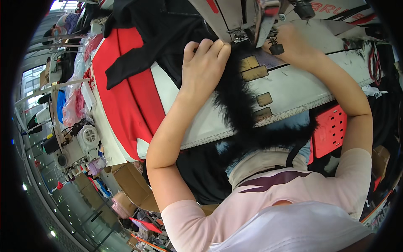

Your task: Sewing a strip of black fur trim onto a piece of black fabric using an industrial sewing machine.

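One left hand [203,66], yours, curled by black fuzzy strip [236,98]; your right hand [292,47] blurry, part hidden behind sewing machine [222,16]. Can't tell either grip.

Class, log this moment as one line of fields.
left hand: at black fur | right hand: beside sewing machine, partly hidden | black fur: draped over table edge

Bright windows [32,79], upper left; white worktable [202,122], centre; glowing lights [53,233], lower left
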Demonstrator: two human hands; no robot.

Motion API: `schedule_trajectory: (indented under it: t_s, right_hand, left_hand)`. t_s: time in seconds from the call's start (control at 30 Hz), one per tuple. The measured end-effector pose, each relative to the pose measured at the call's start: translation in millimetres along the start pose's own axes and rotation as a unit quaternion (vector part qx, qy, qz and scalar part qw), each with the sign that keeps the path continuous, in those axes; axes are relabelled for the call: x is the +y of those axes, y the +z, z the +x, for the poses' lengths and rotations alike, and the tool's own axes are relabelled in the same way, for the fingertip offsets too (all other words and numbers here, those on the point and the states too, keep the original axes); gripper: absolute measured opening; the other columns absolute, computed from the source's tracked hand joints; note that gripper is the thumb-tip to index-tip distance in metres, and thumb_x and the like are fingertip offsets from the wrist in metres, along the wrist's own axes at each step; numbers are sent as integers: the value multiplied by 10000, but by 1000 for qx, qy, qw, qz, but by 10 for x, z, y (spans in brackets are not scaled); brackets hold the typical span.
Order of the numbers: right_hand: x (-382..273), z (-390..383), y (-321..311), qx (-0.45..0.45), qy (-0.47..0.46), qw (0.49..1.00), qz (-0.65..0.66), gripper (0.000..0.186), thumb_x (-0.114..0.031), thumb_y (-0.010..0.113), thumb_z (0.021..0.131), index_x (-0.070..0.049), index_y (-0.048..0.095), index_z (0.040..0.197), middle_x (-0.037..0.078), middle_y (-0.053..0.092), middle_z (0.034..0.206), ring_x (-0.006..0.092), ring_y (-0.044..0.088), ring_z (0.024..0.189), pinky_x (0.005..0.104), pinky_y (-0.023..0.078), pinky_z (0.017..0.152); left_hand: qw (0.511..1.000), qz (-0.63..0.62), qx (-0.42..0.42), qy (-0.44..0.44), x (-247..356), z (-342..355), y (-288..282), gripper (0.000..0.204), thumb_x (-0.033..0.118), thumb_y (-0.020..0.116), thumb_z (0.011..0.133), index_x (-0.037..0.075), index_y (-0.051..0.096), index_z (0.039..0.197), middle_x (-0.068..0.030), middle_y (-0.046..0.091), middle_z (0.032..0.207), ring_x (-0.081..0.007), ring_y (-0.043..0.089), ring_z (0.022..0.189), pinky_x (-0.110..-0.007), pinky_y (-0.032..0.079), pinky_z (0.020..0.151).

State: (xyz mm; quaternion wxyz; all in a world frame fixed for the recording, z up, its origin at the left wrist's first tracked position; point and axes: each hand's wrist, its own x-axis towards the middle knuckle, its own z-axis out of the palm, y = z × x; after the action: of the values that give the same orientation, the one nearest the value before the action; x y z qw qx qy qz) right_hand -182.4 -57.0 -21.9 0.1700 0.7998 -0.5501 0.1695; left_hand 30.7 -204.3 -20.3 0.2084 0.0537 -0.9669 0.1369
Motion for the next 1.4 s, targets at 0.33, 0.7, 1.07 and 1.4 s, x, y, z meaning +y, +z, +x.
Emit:
schedule_trajectory:
  t_s: [0.33,0.7,1.07,1.4]
  right_hand:
    - [76,8,75,14,-4,1000,-27,112,-151,648,723,-47,690,732,17,628,783,206,591,789,329,494,808]
    - [159,-260,216,-53,195,960,194,123,-67,659,750,7,636,846,130,569,686,301,571,647,414,420,591]
    - [64,-191,105,-58,308,914,259,158,-62,645,707,31,612,829,154,565,697,314,559,651,387,439,610]
    - [98,-200,244,46,273,923,266,203,-115,632,761,33,617,899,180,596,768,359,544,698,394,439,624]
  left_hand:
    - [1000,-8,0,-17,-135,26,61,275,104,640,754,227,626,999,91,611,980,-90,554,967,-356,311,965]
    - [997,-25,73,22,-176,11,135,247,94,642,742,182,618,972,66,550,909,-84,564,873,-332,313,927]
    - [993,-50,107,3,-112,44,199,171,85,639,749,160,629,902,70,547,850,-84,557,830,-349,314,926]
    - [995,-41,87,-2,-114,63,179,129,77,642,748,151,631,853,63,541,826,-96,559,824,-360,316,929]
